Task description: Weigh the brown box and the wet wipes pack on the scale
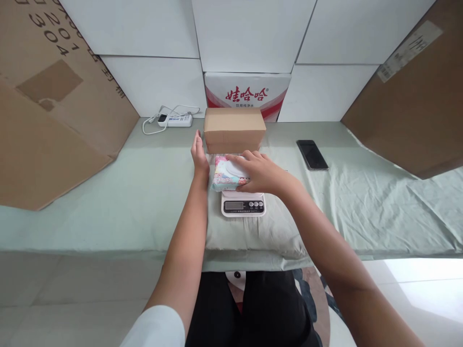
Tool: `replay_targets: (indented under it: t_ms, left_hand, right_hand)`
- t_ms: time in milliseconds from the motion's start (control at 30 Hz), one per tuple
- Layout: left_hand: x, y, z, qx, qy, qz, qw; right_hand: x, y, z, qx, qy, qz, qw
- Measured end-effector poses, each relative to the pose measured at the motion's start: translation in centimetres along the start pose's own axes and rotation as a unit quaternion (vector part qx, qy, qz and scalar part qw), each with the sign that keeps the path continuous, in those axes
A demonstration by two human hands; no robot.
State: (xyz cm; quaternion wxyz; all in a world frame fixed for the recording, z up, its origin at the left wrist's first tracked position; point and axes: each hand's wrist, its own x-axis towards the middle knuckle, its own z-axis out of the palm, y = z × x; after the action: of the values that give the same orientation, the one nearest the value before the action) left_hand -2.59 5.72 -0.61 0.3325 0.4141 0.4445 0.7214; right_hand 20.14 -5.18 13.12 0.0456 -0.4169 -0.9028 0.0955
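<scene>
Right hand (257, 171) gripping a wet-wipes pack (224, 174) over a digital scale (243, 206), near the front edge of the worktop (159, 193), left hand (200, 155) stretched flat beside a cardboard box (234, 130)

Drinking-water carton (248, 89): red "娃哈哈®" — beneath it, "饮用纯净水". Left cardboard panel (54, 103): "201" above "304". Markings on wet-wipes pack (224, 174) and digital scale (243, 207) — too small to read reliably.

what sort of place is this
Probably a makeshift indoor workspace, though I can't tell whether at home: a pale green cloth spread out flat, large brown cardboard at both sides, and a small digital scale near the middle.
</scene>
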Motion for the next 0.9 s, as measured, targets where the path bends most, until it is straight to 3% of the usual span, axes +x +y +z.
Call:
replay_targets:
  t_ms: [267,433,600,667,767,900]
  left_hand:
    - [0.2,-0.2,0.1,-0.002,0.001,0.003,1.000]
    - [0.7,-1.0,-0.2,0.008,-0.003,0.016,1.000]
    - [0.6,-1.4,0.0,0.001,-0.003,0.014,1.000]
    - [0.5,-1.4,0.2,-0.008,-0.005,0.016,1.000]
    - [0.3,-1.2,0.4,-0.006,-0.015,0.021,1.000]
    - [0.2,-0.9,0.5,-0.004,-0.020,0.011,1.000]
  right_hand:
    - [-0.3,-0.7,0.1,-0.021,0.038,0.031,0.999]
    - [-2.5,0.2,-0.7,0.119,0.074,0.104,0.985]
    - [-5.2,4.0,-2.2,0.275,0.133,0.272,0.913]
    - [-5.6,6.0,-3.0,0.258,0.167,0.339,0.889]
    - [-5.0,8.8,-4.2,0.172,0.208,0.399,0.876]
    - [-2.3,11.4,-4.9,0.116,0.198,0.457,0.859]
